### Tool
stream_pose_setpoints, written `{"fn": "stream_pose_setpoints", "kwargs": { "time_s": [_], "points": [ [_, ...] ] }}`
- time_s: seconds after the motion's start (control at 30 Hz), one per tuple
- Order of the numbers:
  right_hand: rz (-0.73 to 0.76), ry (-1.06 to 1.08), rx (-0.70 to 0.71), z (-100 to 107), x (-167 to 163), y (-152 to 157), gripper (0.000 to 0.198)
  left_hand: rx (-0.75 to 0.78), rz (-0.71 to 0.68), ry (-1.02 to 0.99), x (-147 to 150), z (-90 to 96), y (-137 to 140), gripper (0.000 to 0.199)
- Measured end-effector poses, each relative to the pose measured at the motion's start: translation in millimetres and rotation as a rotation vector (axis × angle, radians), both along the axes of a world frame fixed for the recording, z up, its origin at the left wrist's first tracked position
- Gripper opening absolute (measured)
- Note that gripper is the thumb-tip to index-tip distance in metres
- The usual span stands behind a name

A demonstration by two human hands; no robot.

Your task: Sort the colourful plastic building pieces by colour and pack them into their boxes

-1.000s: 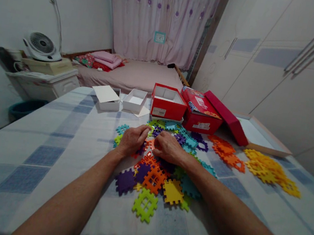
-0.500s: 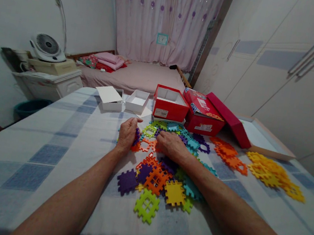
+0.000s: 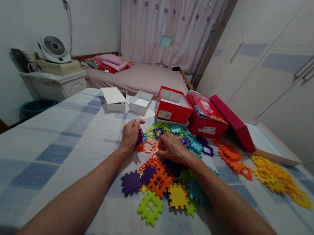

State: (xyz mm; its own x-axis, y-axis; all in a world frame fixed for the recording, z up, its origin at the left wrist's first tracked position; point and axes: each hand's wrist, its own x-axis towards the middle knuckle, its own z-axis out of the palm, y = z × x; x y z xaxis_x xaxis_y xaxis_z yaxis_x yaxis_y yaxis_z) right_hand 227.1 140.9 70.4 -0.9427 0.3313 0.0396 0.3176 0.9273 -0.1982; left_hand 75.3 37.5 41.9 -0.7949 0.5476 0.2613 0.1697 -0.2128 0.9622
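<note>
My left hand is closed at the left edge of a heap of plastic interlocking tiles. A purple interlocking tile shows past its fingers, with orange beside it; the palm side is hidden. My right hand is bent down over the heap, fingers curled together beside an orange frame tile. Whatever its fingertips hold is hidden. Closer to me lie a solid purple tile, an orange window tile, a yellow tile and a green window tile.
Sorted orange tiles and yellow tiles lie at the right. Along the far side stand a white box, an open red box and a second red box. A red lid leans against a shallow tray.
The whole view has shifted slightly, so everything sits further right. My right hand's fingers have curled and drawn back a little, uncovering more of a purple tile behind them. My left hand keeps its grip.
</note>
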Motion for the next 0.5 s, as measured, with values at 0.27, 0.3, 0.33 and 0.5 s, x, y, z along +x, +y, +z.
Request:
{"fn": "stream_pose_setpoints", "kwargs": {
  "time_s": [0.27,0.3,0.33,0.5],
  "points": [
    [0.005,0.065,-0.042,-9.4,6.2,5.0,0.031,0.008,0.014,0.001,-1.2,-1.4,0.1,0.035],
    [0.024,0.084,-0.052,-9.2,6.4,4.8,0.027,0.007,0.014,0.003,-1.7,-2.0,0.2,0.035],
    [0.041,0.107,-0.067,-8.8,6.4,4.4,0.024,0.006,0.015,0.004,-2.3,-2.6,0.2,0.036],
    [0.017,0.273,-0.151,-1.6,0.5,-2.6,0.022,0.007,0.032,0.001,-4.2,-4.3,1.1,0.036]
  ]
}}
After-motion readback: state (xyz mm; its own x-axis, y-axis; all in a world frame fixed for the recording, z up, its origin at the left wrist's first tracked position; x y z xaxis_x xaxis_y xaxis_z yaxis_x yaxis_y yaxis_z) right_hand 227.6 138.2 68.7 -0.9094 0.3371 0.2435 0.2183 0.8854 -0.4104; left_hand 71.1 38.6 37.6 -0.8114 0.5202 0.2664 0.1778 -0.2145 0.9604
